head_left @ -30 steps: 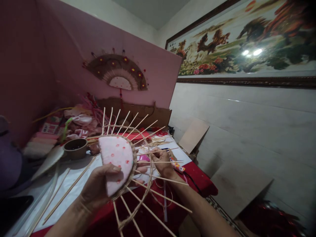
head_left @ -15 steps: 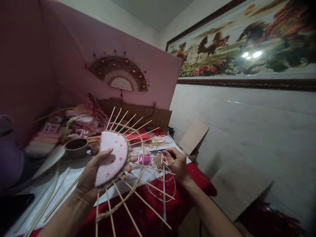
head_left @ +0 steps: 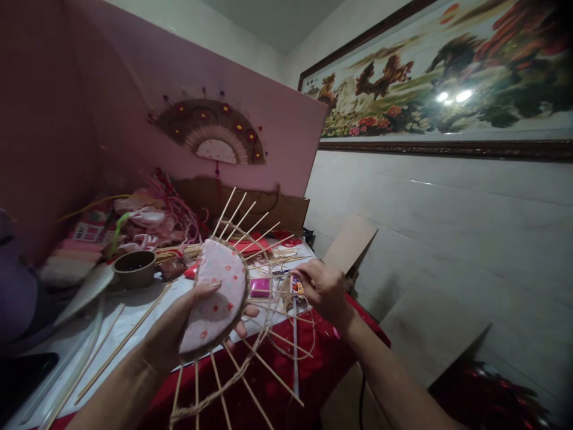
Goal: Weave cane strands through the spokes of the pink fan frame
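My left hand (head_left: 179, 316) grips a half-round fan frame by its base, thumb on the front and fingertips showing behind the curved edge. The fan frame (head_left: 219, 292) has a pale pink cloth panel with red spots, a braided rim and several thin wooden sticks spreading outward. A strand of twine (head_left: 224, 385) runs in an arc across the sticks. To the right, my right hand (head_left: 324, 292) is closed in a pinch near the stick ends, on what looks like the twine. A loose loop of twine hangs below it. The exact pinch point is hidden.
A brown cup (head_left: 134, 276) stands on the white-covered table beside a pile of pink materials (head_left: 147, 218). Behind the frame lie a bright pink packet (head_left: 260, 288) and loose sticks. A finished fan (head_left: 215, 131) hangs on the pink board. Red cloth (head_left: 331, 358) covers the table's edge.
The fan frame has shifted slightly right and tilted, its top leaning further right. My right hand has moved a little up and away from the stick tip, still pinching.
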Motion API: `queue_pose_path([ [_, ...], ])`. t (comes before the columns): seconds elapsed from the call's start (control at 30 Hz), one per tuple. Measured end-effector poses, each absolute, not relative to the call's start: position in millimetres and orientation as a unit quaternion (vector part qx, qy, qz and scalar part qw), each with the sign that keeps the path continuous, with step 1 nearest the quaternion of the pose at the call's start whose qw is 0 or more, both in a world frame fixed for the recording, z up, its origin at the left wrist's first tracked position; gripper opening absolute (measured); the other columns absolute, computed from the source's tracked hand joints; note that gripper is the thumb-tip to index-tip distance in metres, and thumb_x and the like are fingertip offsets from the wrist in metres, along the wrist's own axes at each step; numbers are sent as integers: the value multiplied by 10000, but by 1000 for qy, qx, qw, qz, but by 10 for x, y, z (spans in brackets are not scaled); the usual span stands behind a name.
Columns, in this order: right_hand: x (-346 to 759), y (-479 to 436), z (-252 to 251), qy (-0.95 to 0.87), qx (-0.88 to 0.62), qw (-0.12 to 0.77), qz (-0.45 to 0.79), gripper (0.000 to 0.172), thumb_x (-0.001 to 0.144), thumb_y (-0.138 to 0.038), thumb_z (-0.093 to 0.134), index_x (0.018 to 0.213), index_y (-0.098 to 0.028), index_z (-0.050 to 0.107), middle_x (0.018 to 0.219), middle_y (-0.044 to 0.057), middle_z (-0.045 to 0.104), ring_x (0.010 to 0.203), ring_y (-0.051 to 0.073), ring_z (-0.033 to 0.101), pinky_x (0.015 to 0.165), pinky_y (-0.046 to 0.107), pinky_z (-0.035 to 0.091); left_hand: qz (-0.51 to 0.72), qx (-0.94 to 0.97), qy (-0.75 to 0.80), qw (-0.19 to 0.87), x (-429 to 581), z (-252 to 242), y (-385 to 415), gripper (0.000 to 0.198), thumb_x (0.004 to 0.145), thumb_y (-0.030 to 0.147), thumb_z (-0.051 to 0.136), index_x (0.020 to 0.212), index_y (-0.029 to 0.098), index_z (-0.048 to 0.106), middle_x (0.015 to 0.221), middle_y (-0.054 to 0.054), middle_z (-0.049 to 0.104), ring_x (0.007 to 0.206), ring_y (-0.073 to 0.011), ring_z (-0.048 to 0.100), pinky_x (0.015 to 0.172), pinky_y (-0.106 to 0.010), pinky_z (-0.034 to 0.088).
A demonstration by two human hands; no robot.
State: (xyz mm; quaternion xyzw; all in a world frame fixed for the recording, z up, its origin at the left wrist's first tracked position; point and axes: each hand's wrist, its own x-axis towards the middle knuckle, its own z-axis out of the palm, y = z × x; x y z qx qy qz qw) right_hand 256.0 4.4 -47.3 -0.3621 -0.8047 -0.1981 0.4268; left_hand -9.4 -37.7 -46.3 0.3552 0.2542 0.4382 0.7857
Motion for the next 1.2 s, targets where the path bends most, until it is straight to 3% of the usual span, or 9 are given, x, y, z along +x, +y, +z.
queue_pose_path([
  [0.6, 2305, 49, -352, -786, -394, 418, -226, 209, 928, -320, 511, 814, -193, 633, 757, 26, 672, 672, 132, 590, 605, 247, 354, 424, 340, 240, 804, -51, -452, -382, 407, 879, 245, 440, 1194, 0, 526, 777, -200, 715, 644, -302, 696, 498, -368, 563],
  [0.77, 2347, 68, -347, -788, -391, 423, -217, 180, 922, -297, 523, 834, -188, 635, 771, 31, 670, 690, 134, 598, 616, 242, 367, 436, 350, 233, 796, -76, -475, -363, 442, 858, 254, 473, 1238, 29, 501, 816, -204, 719, 666, -324, 696, 480, -385, 557],
  [1.0, 2503, 72, -360, -767, -409, 470, -154, 182, 893, -322, 568, 799, -187, 646, 744, 29, 656, 674, 137, 602, 627, 243, 408, 455, 370, 245, 772, -180, -412, -355, 430, 855, 246, 484, 1261, 109, 510, 826, -184, 731, 663, -342, 695, 453, -399, 557],
  [1.2, 2586, 84, -462, -719, -463, 514, -66, 229, 828, -382, 627, 693, -199, 646, 658, 11, 623, 626, 147, 562, 598, 263, 406, 461, 365, 240, 773, -230, -394, -313, 452, 859, 255, 467, 1268, 64, 486, 857, -226, 720, 670, -359, 695, 467, -416, 557],
])
